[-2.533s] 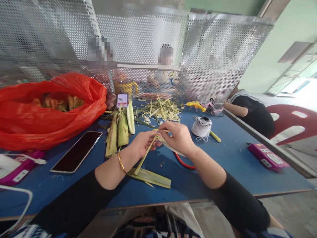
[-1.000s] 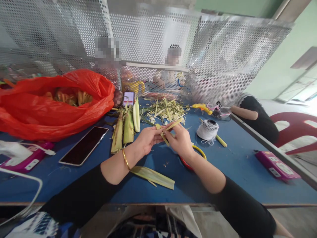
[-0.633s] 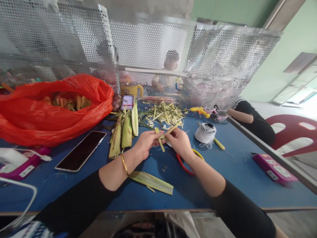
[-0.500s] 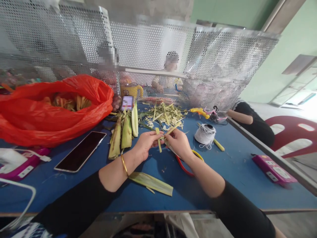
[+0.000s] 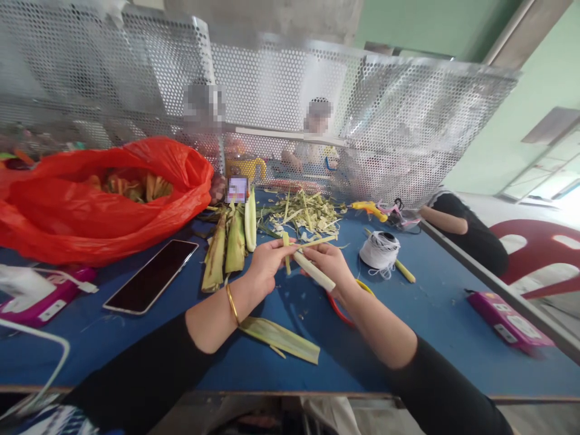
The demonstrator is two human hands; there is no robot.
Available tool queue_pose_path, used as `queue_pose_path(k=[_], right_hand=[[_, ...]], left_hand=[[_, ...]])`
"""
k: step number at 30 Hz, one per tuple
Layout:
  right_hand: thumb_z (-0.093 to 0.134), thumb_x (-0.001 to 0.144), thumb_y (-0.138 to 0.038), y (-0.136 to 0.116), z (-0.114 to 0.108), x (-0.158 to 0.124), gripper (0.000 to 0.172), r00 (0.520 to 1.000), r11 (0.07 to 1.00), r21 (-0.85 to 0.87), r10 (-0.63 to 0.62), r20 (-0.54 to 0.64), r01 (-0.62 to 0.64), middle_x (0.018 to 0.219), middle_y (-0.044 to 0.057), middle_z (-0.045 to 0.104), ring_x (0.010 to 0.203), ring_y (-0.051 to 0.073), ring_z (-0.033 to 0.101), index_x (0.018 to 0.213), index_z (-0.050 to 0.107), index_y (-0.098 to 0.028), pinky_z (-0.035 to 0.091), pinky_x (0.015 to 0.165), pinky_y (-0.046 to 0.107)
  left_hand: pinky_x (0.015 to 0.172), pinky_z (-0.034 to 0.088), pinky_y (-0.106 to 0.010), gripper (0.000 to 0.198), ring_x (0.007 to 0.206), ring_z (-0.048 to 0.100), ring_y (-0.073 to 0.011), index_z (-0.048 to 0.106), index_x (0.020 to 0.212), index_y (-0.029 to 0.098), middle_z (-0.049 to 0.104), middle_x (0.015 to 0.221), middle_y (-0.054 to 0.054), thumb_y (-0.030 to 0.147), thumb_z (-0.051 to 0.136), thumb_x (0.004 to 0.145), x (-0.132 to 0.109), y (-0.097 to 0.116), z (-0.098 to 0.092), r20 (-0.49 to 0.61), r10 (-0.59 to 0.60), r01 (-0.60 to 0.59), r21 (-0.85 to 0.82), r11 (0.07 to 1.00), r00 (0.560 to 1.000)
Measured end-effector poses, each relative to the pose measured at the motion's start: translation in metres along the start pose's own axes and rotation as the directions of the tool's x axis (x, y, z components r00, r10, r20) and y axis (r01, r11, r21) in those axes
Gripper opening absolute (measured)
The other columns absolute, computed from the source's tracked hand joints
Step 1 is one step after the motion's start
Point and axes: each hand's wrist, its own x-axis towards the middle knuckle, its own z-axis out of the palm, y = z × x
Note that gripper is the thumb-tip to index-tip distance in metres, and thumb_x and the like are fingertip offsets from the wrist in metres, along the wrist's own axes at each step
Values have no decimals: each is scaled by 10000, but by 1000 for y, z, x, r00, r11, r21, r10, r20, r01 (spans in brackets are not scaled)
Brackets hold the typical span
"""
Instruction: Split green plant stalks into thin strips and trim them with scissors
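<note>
Over the middle of the blue table, my left hand (image 5: pixel 265 263) pinches pale green husk strips where they cross, at the fingertips. One short strip (image 5: pixel 287 260) stands nearly upright there, and a narrow strip (image 5: pixel 322 241) runs off to the right. My right hand (image 5: pixel 333 264) is closed on the strips close beside the left fingertips. A wider pale strip (image 5: pixel 317 272) slants down across the right fingers. Beneath the right wrist lie scissors with a red and yellow handle (image 5: pixel 338 308), partly hidden. A flat husk piece (image 5: pixel 283 341) rests near my left forearm.
Husks (image 5: pixel 234 241) and a scrap pile (image 5: pixel 306 211) lie behind my hands. To the left are a red plastic bag (image 5: pixel 181 205), a phone (image 5: pixel 151 277) and a purple power strip (image 5: pixel 54 302). White string (image 5: pixel 379 251), a yellow glue gun (image 5: pixel 369 209) and a purple box (image 5: pixel 507 320) sit right.
The wider pale strip now lies in plain view over my right fingers, where it was mostly hidden before. My right hand has turned slightly; the whole view has shifted a little.
</note>
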Motion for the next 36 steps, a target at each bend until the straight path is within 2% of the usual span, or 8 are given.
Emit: queue_pose_path(k=[3, 5, 10, 13, 22, 28, 30, 36], right_hand=[[552, 778, -178, 4, 1, -2, 86, 995, 985, -157, -66, 79, 78, 649, 19, 703, 407, 105, 572, 702, 591, -180, 480, 417, 217], [502, 785, -141, 8, 0, -4, 119, 956, 910, -303, -241, 170, 283, 759, 17, 726, 518, 127, 638, 832, 597, -195, 509, 495, 232], [570, 772, -116, 10, -7, -8, 309, 734, 348, -693, -557, 389, 631, 1012, 53, 718, 800, 180, 682, 1063, 589, -220, 508, 737, 291], [587, 825, -197, 7, -9, -11, 180, 689, 221, -741, -597, 411, 634, 952, 55, 718, 787, 183, 675, 1005, 586, -213, 487, 693, 274], [635, 789, -304, 7, -6, -7, 167, 819, 615, -597, -559, 132, 516, 732, -13, 653, 610, 156, 617, 897, 530, -230, 454, 602, 254], [485, 894, -286, 2, -13, -10, 179, 610, 287, -636, -699, 373, 717, 849, 66, 640, 784, 185, 606, 781, 606, -218, 445, 734, 281], [492, 884, -276, -2, -16, -8, 162, 600, 301, -617, -716, 357, 727, 910, 75, 643, 853, 193, 607, 794, 612, -214, 446, 778, 288], [514, 828, -246, -8, -24, 9, 84, 845, 669, -530, -490, 214, 522, 715, -2, 630, 686, 149, 577, 783, 565, -196, 437, 661, 254]], left_hand=[[529, 485, -232, 136, 505, 599, -116, 698, 677, 122, 675, 596, -24, 25, 707, 582, 2, 5, -1, -32, 10, -12, -52, 999, 999], [526, 479, -216, 156, 514, 601, -108, 695, 680, 123, 677, 601, -19, 19, 715, 566, 3, 7, -2, -56, 25, -28, -65, 998, 998], [560, 472, -211, 191, 542, 613, -113, 691, 675, 125, 677, 596, -18, 72, 777, 512, 4, 5, -3, -19, 57, -58, -61, 996, 998], [542, 451, -213, 204, 533, 606, -119, 688, 667, 130, 658, 566, -8, 125, 805, 500, 3, 2, -3, 15, 62, -62, -11, 998, 998], [632, 481, -230, 202, 588, 601, -105, 720, 705, 125, 681, 637, -24, 136, 808, 524, 1, -2, -2, 49, 44, -47, 49, 998, 998], [597, 454, -219, 216, 541, 560, -85, 735, 683, 146, 660, 608, -2, 185, 842, 500, -2, 1, -2, 110, 57, -70, 115, 991, 992], [597, 455, -223, 192, 540, 572, -92, 738, 668, 145, 660, 607, -7, 184, 837, 508, -4, 2, -2, 170, 33, -61, 165, 984, 985], [591, 455, -229, 155, 542, 581, -100, 753, 675, 143, 707, 689, -53, 230, 823, 568, -7, 4, -4, 301, -39, -51, 286, 957, 953]])
